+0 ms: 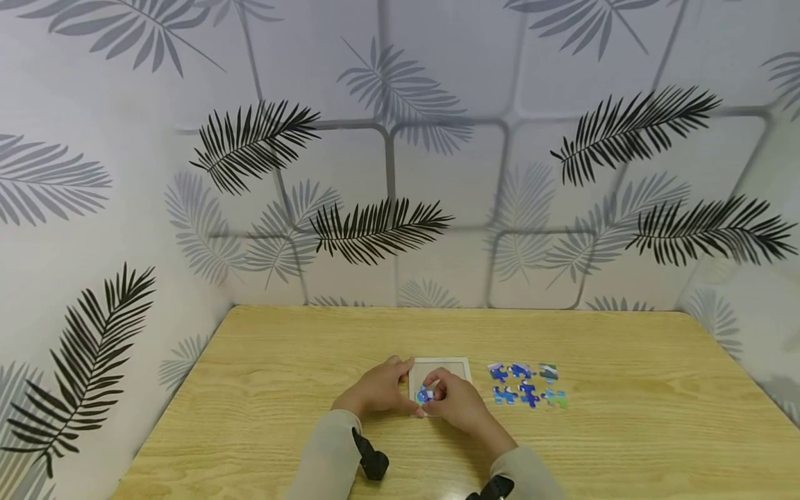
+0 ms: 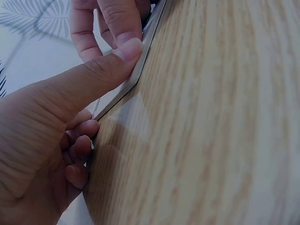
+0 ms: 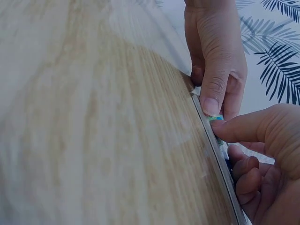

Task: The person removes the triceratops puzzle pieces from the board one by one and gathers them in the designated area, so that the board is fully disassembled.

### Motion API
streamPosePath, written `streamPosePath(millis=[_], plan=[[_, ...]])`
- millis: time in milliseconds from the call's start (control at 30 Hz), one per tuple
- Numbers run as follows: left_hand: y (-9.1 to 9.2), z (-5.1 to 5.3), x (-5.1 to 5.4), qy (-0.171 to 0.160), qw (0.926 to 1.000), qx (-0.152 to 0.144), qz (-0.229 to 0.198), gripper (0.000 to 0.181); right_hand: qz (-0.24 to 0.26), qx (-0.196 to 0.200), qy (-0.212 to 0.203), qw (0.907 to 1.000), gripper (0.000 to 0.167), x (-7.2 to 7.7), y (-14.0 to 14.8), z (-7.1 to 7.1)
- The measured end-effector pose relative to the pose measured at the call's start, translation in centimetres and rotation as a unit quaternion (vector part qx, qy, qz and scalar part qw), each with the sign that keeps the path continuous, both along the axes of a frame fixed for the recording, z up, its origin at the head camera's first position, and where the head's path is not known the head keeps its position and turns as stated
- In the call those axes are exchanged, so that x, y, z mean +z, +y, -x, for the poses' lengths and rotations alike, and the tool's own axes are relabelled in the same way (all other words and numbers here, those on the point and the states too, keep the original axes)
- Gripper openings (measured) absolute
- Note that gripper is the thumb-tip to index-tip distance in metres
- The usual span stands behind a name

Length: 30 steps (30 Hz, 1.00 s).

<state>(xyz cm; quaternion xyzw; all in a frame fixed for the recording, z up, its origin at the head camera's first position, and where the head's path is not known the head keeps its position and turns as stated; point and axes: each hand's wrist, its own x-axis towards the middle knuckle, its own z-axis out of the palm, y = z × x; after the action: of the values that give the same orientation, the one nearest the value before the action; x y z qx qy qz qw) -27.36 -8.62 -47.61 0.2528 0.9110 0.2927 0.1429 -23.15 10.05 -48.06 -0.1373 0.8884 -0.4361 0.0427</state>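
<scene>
One puzzle piece [image 1: 423,395] in the right hand's [image 1: 461,405] pinch, beside the left hand [image 1: 378,389], curled round the tray [image 1: 437,368]

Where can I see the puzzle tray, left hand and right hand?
Puzzle tray [image 1: 424,369], head view: bare inner base.
Left hand [image 1: 378,389], head view: its back.
Right hand [image 1: 464,404], head view: its back.

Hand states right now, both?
Left hand: closed, holding the puzzle tray at its left side.
Right hand: closed, pinching a puzzle piece.
</scene>
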Motion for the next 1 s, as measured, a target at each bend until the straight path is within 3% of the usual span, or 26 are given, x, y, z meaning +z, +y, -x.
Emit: streamPosePath(millis=[367, 600, 1000], plan=[[0.2, 0.0, 0.1, -0.008, 0.9999, 0.004, -0.005, 0.102, 0.053, -0.057, 0.010, 0.9969, 0.012, 0.0, -0.3, -0.4], [0.3, 0.0, 0.2, -0.018, 0.9998, 0.008, -0.009, 0.101, 0.108, -0.111, 0.009, 0.9878, 0.011, 0.0, 0.6, -0.5], [0.2, 0.0, 0.0, -0.008, 0.9999, 0.007, 0.006, 0.102, 0.080, -0.159, -0.040, 0.9833, 0.005, -0.1, 6.4, -2.0]])
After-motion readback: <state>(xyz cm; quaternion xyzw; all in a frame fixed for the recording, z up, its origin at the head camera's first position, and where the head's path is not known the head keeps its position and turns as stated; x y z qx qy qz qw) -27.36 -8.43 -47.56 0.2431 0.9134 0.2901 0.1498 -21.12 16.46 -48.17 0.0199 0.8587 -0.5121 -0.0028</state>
